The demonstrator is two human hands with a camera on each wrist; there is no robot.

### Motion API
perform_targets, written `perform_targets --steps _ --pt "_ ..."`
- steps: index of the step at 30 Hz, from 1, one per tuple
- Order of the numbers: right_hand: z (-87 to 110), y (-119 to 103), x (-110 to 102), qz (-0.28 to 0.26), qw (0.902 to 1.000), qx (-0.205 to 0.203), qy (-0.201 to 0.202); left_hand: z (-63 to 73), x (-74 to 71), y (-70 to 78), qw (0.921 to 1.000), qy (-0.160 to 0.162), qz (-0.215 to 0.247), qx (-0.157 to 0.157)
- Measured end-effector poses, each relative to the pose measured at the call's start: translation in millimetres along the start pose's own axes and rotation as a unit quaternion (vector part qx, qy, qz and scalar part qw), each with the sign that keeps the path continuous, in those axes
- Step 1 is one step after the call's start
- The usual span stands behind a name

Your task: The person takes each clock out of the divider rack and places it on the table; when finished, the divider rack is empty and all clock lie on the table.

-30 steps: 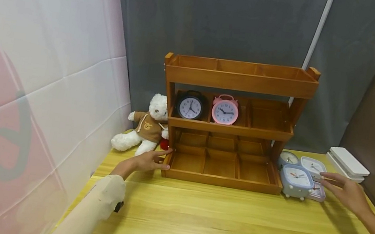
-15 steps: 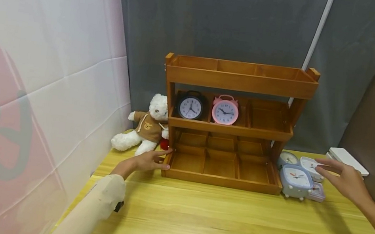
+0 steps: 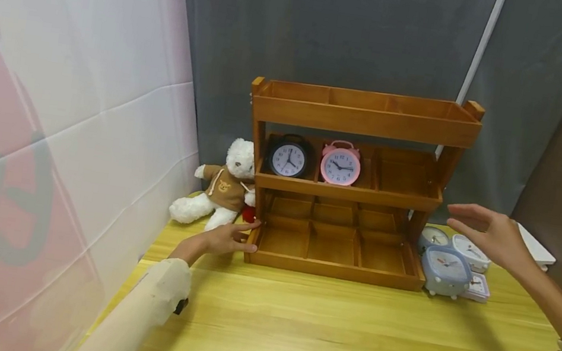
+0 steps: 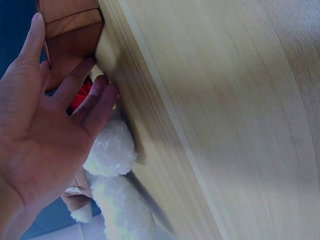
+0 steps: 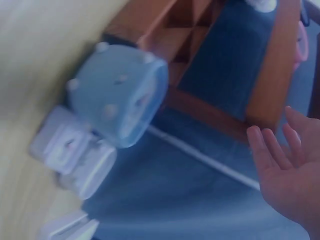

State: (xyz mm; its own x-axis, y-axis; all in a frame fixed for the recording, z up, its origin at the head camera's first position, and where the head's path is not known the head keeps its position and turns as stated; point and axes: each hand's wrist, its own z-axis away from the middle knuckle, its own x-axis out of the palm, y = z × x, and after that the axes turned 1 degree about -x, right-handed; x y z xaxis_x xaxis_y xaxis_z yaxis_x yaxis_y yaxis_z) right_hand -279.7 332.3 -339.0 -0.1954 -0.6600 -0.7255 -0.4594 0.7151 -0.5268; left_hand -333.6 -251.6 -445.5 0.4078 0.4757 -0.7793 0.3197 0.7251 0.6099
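Observation:
A brown wooden tiered shelf (image 3: 343, 271) stands on the table. My left hand (image 3: 223, 239) touches its lower left corner with thumb and fingertips, the fingers fairly straight; in the left wrist view the thumb lies by the wood. In its middle tier are a black alarm clock (image 3: 288, 160) and a pink alarm clock (image 3: 340, 167). My right hand (image 3: 494, 232) hovers beside the shelf's right side, fingers extended, holding nothing. Below it sit a blue square clock (image 3: 445, 270), a round grey-blue clock (image 3: 434, 236), a white clock (image 3: 469, 253) and a small pinkish clock (image 3: 479, 286).
A white teddy bear (image 3: 225, 186) in a brown hoodie sits left of the shelf, with a red thing (image 3: 249, 214) beside it. White flat boxes (image 3: 535, 247) lie at the back right, partly behind the right hand. Grey cloth (image 3: 366, 31) hangs behind.
My right hand has risen from beside the white clock and moved left toward the shelf's right side. My left hand stays at the shelf corner. The view has shifted slightly.

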Motion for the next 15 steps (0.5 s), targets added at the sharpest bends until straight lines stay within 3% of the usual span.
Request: perform_targets --steps 10,15 --pt "-29.0 -32 -4 0.016 0.9995 0.013 0.023 -4.7 0.5 -0.3 1.0000 -0.003 0.009 0.002" --pt "-44.6 -49 -1 0.020 0.9995 -0.008 0.023 -1.4 0.4 0.0 1.0000 -0.004 0.003 -0.006"
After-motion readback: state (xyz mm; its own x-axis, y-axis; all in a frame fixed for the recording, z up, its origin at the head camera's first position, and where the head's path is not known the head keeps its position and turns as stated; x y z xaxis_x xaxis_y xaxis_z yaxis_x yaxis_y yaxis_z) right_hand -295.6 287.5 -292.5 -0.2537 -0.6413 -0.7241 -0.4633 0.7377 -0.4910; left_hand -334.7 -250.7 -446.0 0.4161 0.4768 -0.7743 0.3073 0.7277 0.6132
